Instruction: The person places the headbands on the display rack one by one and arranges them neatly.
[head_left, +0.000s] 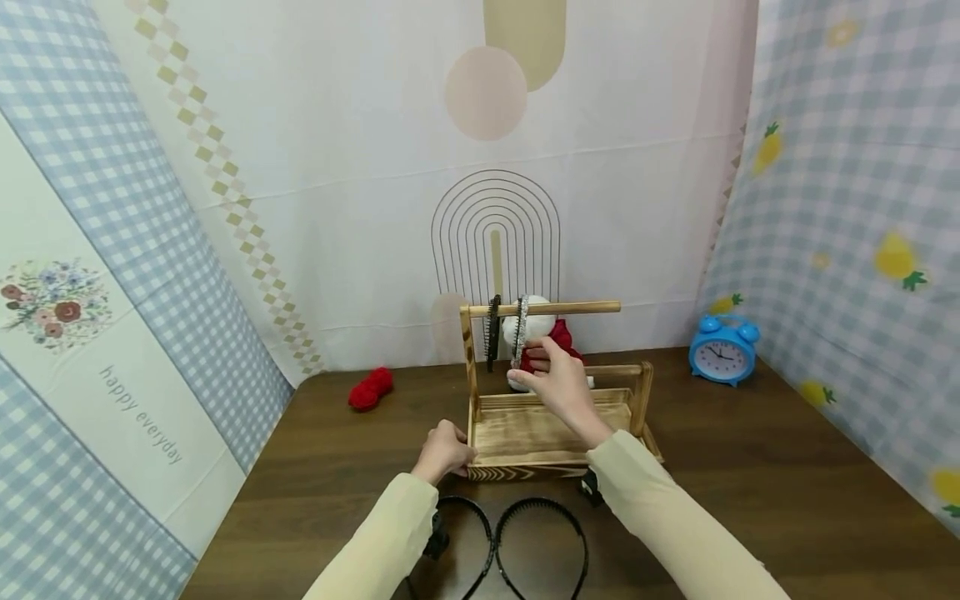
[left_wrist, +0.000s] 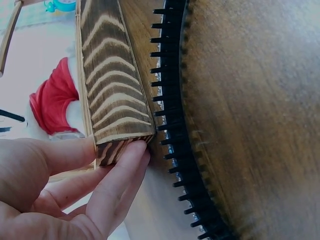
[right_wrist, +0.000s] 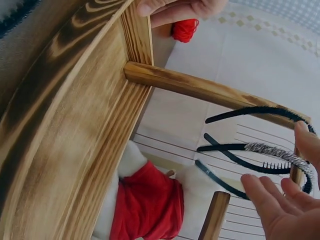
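My left hand (head_left: 442,452) grips the left front corner of a wooden stand (head_left: 517,473); the left wrist view shows thumb and fingers on the corner of its striped tray wall (left_wrist: 112,75). Above the tray, my right hand (head_left: 561,382) pinches a silver-trimmed headband (head_left: 520,333) that hangs over the stand's top bar (head_left: 585,307). Just left of it, a black toothed headband (head_left: 492,333) hangs on the same bar. In the right wrist view the silver trim (right_wrist: 272,150) lies between thumb and fingers, with the headbands' ends pointing toward the tray.
Two black headbands lie on the table before the stand: a left one (head_left: 480,518) and a right one (head_left: 540,502). A white plush toy in red (head_left: 562,333) sits behind the stand. Red yarn (head_left: 371,389) lies at left, and a blue alarm clock (head_left: 722,350) stands at right.
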